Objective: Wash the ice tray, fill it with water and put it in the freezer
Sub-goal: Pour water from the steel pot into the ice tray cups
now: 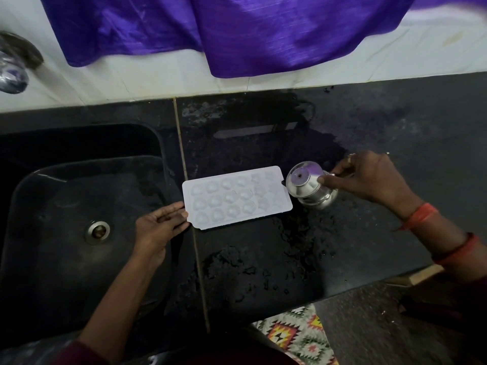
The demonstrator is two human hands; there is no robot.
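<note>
While water beads on the black stone counter (263, 259) | left hand (158, 225) open, fingertips steadying white thin-plastic ice tray (237, 197) lying flat beside the matte black sink (66, 219); likely light, flexible, slippery, best held by both short ends | right hand (369, 180) gripping tilted shiny steel pot (311, 188) at the tray's far end | purple satin cloth (237, 32) behind.

Our left hand (160, 222) is pretty relaxed, palm up-ish with the fingers straight and together, tips pointing right, arm coming up from the bottom left of the view. Our right hand (369, 177) reaches in from the right edge, fingers curled into a pinch with the thumb pointing left. There's a ring on one finger and red bands around that wrist.
</note>
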